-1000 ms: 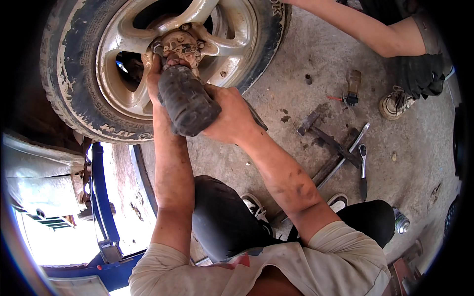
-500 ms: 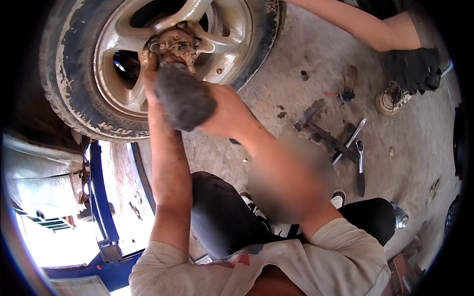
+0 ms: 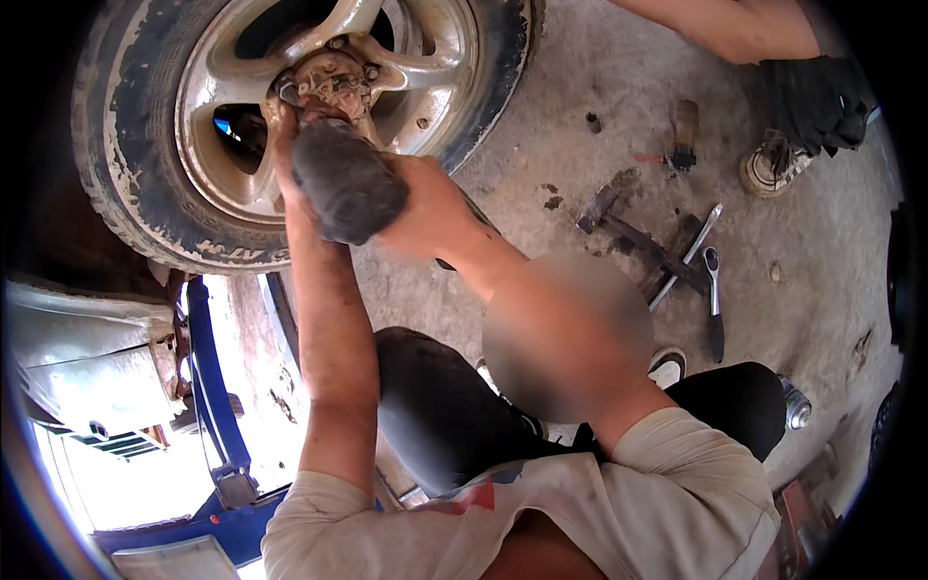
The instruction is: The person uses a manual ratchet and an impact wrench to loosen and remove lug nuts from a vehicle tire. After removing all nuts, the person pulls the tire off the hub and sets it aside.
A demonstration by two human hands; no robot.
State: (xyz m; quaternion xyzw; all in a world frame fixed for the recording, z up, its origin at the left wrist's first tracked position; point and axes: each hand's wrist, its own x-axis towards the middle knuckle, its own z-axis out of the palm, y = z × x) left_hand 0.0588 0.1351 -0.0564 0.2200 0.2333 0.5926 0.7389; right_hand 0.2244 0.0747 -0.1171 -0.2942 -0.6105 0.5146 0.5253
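Observation:
A dirt-covered impact wrench (image 3: 348, 184), dark and rounded at the back, points at the hub (image 3: 333, 82) of a mounted wheel (image 3: 208, 106). My right hand (image 3: 425, 198) is closed round its handle side, its fingers mostly hidden behind the tool body. Along the tool's front end, my left hand (image 3: 288, 150) is closed, steadying it close to a metal socket (image 3: 287, 87) at the hub's left edge. Whether the socket sits fully on a nut cannot be made out. Silvery spokes surround the hub, with more nuts showing.
On the concrete to the right lie a hammer (image 3: 643, 246), a long metal bar (image 3: 691, 253), a ratchet (image 3: 714, 309) and a brush-like tool (image 3: 683, 135). Another person's arm (image 3: 735, 29) and shoe (image 3: 773, 166) show at upper right. A blue lift frame (image 3: 215, 387) stands at left.
The view has shifted slightly, so the wheel and tool sit a little further left. Both hands keep their hold on the impact wrench. The other person's arm is further up, partly out of view.

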